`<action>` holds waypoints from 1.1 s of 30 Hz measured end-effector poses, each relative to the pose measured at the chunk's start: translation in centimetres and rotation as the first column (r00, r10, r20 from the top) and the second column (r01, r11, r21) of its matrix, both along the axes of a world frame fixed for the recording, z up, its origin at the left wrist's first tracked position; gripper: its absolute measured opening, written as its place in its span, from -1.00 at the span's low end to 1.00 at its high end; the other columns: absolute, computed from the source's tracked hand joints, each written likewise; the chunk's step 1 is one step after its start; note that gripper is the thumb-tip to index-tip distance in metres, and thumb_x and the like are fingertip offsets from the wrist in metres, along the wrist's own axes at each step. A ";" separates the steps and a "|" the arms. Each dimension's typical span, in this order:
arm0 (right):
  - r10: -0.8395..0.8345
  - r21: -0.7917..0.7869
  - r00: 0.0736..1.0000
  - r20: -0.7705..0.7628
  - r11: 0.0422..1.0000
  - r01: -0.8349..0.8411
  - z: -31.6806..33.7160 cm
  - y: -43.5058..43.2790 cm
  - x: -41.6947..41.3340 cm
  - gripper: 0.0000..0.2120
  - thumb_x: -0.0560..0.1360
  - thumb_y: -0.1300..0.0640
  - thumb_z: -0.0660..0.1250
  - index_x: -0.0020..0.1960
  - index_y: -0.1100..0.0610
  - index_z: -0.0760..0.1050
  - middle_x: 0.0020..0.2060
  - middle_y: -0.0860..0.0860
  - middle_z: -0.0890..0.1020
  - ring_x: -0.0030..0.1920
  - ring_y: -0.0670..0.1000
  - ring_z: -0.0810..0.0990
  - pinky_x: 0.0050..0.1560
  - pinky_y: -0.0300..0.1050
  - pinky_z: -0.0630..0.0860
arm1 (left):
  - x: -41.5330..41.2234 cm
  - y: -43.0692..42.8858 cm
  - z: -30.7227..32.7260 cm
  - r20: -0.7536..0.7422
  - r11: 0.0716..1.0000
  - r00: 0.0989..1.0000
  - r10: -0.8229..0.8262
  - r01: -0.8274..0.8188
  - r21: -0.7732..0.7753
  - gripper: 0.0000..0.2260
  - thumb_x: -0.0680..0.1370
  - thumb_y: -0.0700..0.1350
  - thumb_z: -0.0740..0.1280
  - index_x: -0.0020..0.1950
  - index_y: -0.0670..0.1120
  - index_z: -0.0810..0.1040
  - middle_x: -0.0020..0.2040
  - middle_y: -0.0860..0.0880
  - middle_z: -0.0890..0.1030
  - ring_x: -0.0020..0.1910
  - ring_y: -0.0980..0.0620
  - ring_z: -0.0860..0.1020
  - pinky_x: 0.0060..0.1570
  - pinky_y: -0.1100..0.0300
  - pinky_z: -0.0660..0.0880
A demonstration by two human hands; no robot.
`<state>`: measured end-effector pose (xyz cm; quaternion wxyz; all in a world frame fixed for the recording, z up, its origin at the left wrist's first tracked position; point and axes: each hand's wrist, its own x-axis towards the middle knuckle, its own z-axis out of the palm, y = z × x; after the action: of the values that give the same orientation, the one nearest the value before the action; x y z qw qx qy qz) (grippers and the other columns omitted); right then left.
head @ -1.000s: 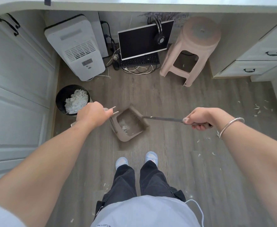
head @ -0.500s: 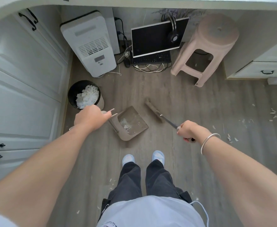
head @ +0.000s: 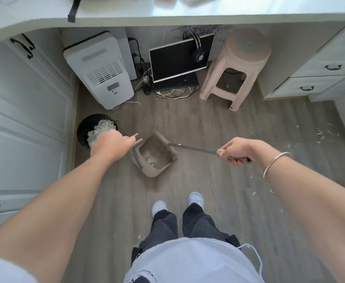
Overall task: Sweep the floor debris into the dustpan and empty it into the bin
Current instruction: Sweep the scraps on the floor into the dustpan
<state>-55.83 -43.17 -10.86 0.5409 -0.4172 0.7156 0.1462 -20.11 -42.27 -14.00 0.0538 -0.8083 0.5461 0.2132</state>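
Observation:
A taupe dustpan (head: pixel 157 160) stands on the wood floor ahead of my feet, with a few white scraps inside. My left hand (head: pixel 110 146) grips the top of its upright handle. My right hand (head: pixel 236 151) grips the broom handle (head: pixel 194 148), and the broom head (head: pixel 162 139) lies at the dustpan's far rim. The black bin (head: pixel 86 129) stands left of the dustpan, beside my left hand, holding a heap of white scraps. Loose white debris (head: pixel 320 133) lies scattered on the floor at the right.
A white appliance (head: pixel 100 70), a monitor with headphones (head: pixel 179 58), a keyboard with loose cables (head: pixel 173 84) and a pink stool (head: pixel 241 64) stand under the counter. White cabinets (head: pixel 22 103) line the left, drawers (head: pixel 314 78) the right. My feet (head: pixel 177 203) stand just behind the dustpan.
The broom head swung from the floor right of the dustpan back onto the dustpan's far rim. My right hand moved right and up. My left hand stayed on the dustpan handle.

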 end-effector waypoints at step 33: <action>-0.829 0.091 0.559 -0.034 0.554 0.828 -3.8 10.2 -35.4 -0.86 0.57 0.16 0.30 -0.10 0.20 0.42 -0.26 0.11 0.54 -0.66 -0.08 0.54 -0.61 -0.34 0.46 | -44.3 -13.1 3.2 0.079 0.778 0.783 -0.617 0.622 -0.092 -0.50 0.45 0.36 0.15 -0.20 -0.02 0.65 -0.32 -0.06 0.55 -0.32 -0.12 0.53 -0.27 0.13 0.42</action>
<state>-91.19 -33.01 -14.63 0.5702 -0.0063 0.8162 -0.0932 -64.38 -55.36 -10.76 0.0873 -0.5904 0.7910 0.1344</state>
